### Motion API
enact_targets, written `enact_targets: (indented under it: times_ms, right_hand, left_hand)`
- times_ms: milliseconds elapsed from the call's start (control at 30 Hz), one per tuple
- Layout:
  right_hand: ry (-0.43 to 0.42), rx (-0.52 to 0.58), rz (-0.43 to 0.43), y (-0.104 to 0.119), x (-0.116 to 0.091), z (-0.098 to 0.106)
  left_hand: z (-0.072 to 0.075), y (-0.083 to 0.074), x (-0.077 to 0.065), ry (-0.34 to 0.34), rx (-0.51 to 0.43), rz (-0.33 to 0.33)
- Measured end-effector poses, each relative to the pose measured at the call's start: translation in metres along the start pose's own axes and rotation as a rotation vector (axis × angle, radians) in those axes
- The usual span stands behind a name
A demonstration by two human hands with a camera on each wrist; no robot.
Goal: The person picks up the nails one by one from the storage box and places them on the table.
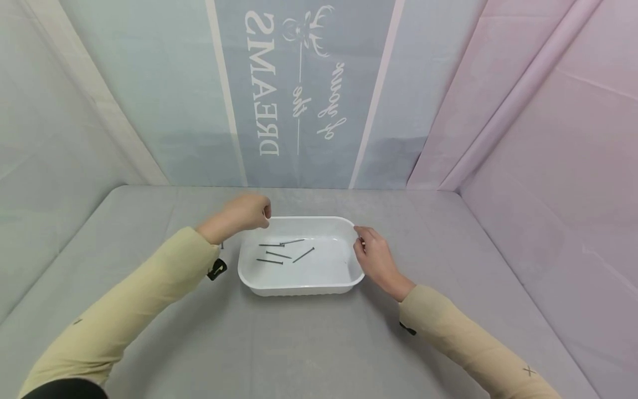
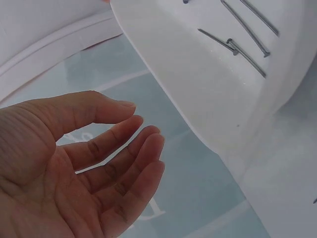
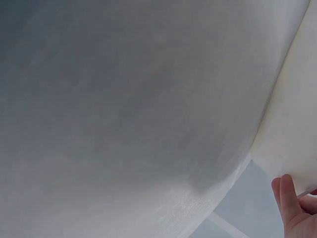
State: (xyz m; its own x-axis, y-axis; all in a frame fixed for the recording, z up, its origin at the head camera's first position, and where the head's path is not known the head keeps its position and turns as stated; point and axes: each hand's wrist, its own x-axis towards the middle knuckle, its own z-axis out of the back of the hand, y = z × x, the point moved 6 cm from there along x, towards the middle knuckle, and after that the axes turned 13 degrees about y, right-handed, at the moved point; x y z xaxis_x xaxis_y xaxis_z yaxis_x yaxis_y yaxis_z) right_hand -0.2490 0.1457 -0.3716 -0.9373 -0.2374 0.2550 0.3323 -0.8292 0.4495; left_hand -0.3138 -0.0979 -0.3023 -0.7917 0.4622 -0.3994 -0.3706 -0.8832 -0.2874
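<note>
A white rectangular plastic tray (image 1: 304,287) sits on the grey surface, with several steel nails (image 1: 269,261) lying loose on its floor. My left hand (image 1: 249,211) is at the tray's far left corner. The left wrist view shows this hand (image 2: 99,158) beside the rim, its fingers loosely curved and nothing between thumb and fingertips. At the right end, my right hand (image 1: 376,255) grips the tray's rim. Its fingers (image 3: 287,191) lie against the outer wall in the right wrist view.
One more nail (image 1: 222,245) shows on the grey surface left of the tray, partly hidden by the left sleeve (image 1: 149,282). Behind stands a blue-grey fabric wall (image 1: 319,160) with white lettering. Pale fabric walls (image 1: 558,166) rise on both sides.
</note>
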Motion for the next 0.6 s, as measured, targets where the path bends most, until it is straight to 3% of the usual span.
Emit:
enact_targets:
  times_ms: [600]
  right_hand:
    - [-0.012, -0.002, 0.014, 0.000, 0.000, 0.000]
  left_hand:
    - [-0.005, -0.029, 0.014, 0.029, 0.040, 0.010]
